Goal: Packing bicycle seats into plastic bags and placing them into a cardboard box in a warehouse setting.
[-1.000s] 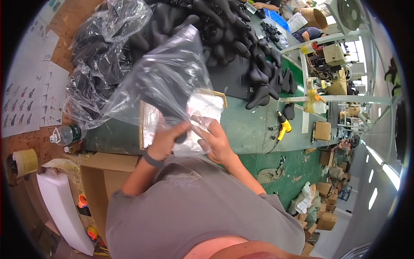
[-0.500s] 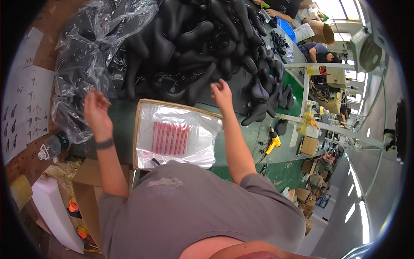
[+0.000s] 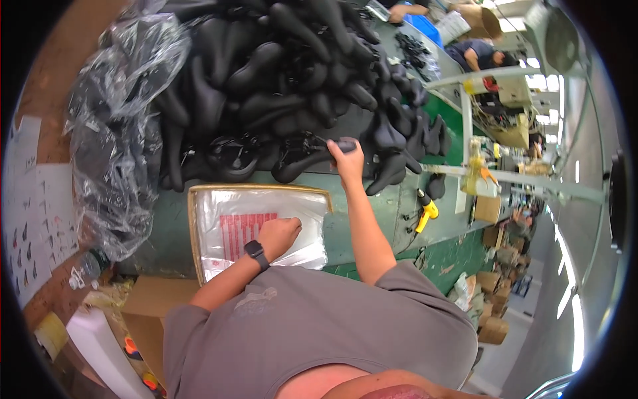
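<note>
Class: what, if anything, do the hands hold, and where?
Right hand grips a black bike saddle by its narrow end. Left hand rests on plastic bags, holding nothing.

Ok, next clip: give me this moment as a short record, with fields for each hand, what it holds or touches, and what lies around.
Left hand: rests flat on the stack of clear plastic bags with red print, in a shallow tray.
Right hand: closed around the end of a black saddle at the edge of the pile.
Pile: many black saddles heaped on the green table.
Nearby: crumpled clear plastic sheeting at left; yellow tool at right.
</note>
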`<state>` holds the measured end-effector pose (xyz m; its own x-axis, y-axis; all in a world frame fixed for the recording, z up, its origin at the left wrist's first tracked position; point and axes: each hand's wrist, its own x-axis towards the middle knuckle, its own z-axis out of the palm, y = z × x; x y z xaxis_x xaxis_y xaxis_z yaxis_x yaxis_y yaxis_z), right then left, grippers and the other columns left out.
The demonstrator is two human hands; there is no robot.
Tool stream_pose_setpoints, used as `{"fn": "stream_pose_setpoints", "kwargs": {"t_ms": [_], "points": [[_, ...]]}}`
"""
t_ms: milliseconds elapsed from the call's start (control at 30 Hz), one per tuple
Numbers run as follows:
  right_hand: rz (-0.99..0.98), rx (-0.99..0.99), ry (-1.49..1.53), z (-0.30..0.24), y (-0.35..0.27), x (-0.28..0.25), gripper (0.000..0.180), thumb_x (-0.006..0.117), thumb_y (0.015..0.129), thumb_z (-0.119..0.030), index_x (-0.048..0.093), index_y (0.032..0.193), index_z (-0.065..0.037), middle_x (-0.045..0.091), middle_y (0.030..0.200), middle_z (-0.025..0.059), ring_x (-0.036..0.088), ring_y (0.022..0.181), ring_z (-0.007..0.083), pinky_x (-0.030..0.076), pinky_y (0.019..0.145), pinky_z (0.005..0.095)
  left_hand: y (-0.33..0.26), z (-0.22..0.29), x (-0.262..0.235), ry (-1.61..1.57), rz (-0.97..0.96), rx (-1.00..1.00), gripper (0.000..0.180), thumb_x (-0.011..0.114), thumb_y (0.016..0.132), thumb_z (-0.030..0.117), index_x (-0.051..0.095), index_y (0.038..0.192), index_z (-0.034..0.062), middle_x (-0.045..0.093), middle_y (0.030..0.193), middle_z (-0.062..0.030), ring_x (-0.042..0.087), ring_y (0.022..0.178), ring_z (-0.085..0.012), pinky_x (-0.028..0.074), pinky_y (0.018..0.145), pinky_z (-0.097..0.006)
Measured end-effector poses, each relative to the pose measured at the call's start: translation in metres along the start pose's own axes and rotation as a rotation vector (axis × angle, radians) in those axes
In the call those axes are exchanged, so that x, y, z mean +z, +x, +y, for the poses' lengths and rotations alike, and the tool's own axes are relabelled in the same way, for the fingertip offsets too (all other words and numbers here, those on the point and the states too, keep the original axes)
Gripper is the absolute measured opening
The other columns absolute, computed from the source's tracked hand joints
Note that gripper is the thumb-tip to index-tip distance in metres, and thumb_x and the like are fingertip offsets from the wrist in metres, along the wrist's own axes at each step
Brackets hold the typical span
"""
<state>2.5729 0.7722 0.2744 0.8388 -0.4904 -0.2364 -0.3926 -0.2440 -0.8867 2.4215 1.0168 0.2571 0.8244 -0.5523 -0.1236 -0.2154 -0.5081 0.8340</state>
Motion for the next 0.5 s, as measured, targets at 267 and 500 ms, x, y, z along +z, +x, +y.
{"fn": "stream_pose_setpoints", "kwargs": {"t_ms": [267, 500], "points": [[0.259, 0.285, -0.082, 0.182, -0.197, -0.178, 0.062, 0.085, 0.089, -0.018, 0.058, 0.137, 0.011, 0.071, 0.089, 0.0119, 0.067, 0.06, 0.0143, 0.052, 0.049, 0.0279, 0.008, -0.003, 0.077, 0.356, -0.072, 0.104, 0.036, 0.084, 0.08, 0.036, 0.069, 0.089, 0.0049, 0.073, 0.084, -0.0155, 0.072, 0.085, -0.0334, 0.056, 0.074, -0.047], [0.011, 0.974, 0.334, 0.234, -0.364, -0.205, 0.037, 0.08, 0.094, -0.025, 0.059, 0.114, -0.002, 0.064, 0.093, 0.0103, 0.069, 0.073, 0.0243, 0.063, 0.059, 0.0365, -0.008, 0.008, 0.077, 0.418, 0.039, 0.091, 0.037, 0.076, 0.09, 0.04, 0.069, 0.096, 0.005, 0.072, 0.094, -0.0159, 0.07, 0.089, -0.0341, 0.056, 0.078, -0.048]]}}
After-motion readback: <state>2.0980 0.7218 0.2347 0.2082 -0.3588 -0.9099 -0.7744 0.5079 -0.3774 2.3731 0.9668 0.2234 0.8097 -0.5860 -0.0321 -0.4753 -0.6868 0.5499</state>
